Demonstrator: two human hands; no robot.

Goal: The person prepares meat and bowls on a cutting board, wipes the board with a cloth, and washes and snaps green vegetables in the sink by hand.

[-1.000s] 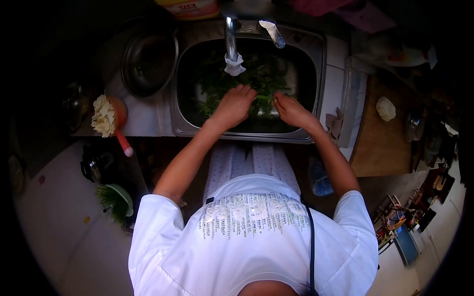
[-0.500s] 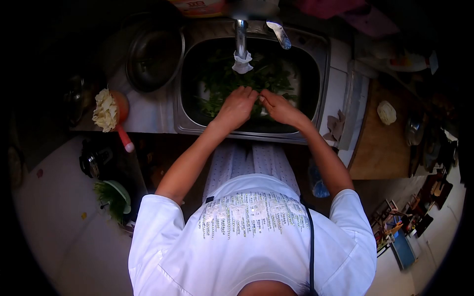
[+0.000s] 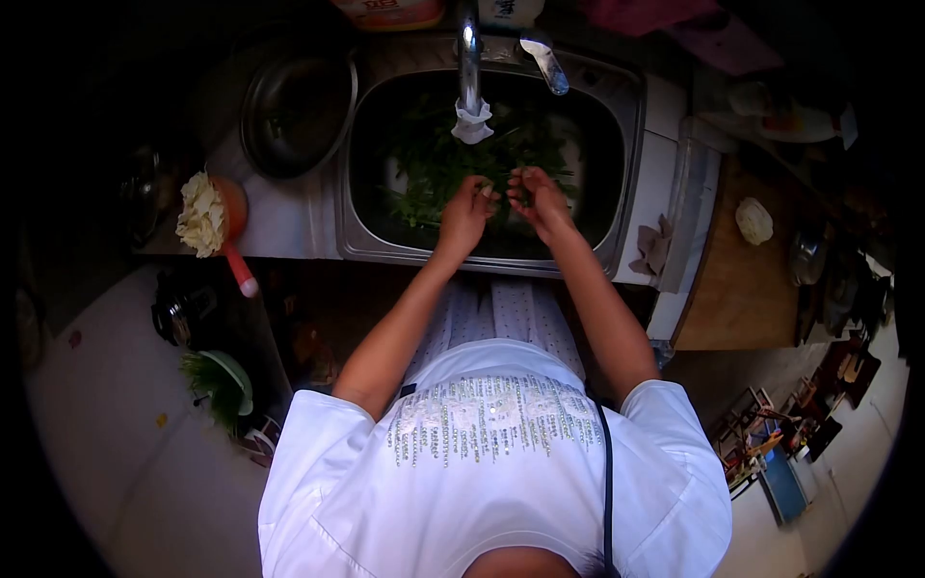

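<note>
A heap of dark leafy greens (image 3: 419, 164) lies in the steel sink (image 3: 343, 207), partly under the faucet (image 3: 469, 67). Low over the greens, my left hand (image 3: 466, 214) has its thumb and fingers closed together on what look like green stems. My right hand (image 3: 541, 202) is a short gap to the right, fingers curled inward toward the left hand. What sits between its fingertips is too small and dark to make out. A pale wrap (image 3: 472, 123) is tied round the faucet's mouth.
Left of the sink are a metal basin (image 3: 297, 116) and an orange ladle-like scoop (image 3: 234, 207) heaped with pale pieces. To the right, a pale round item (image 3: 754, 221) rests on a wooden board (image 3: 732, 299). The faucet lever (image 3: 545, 63) is behind the sink.
My hands were touching at the fingertips and are now apart, with a small gap between them. Both have turned, showing more of the fingers. The elbows have drawn inward.
</note>
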